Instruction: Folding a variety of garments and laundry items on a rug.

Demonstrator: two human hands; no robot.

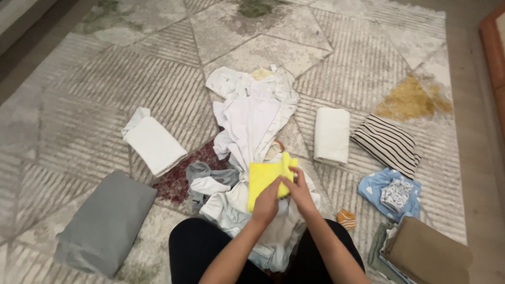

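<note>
A small yellow garment (261,177) is held up over a heap of white and pale clothes (251,121) on the rug. My left hand (266,202) grips its lower edge from beneath. My right hand (298,188) pinches its right side, just below a yellow corner that sticks up. Both forearms reach forward from my lap, over black-clad knees (194,244).
Folded pieces lie around the heap: a white one (155,145) and a grey one (108,221) at left, a white one (332,135), a striped one (388,143) and a blue one (386,192) at right. A brown-topped stack (428,252) sits at lower right. An orange sock (346,218) lies near my knee.
</note>
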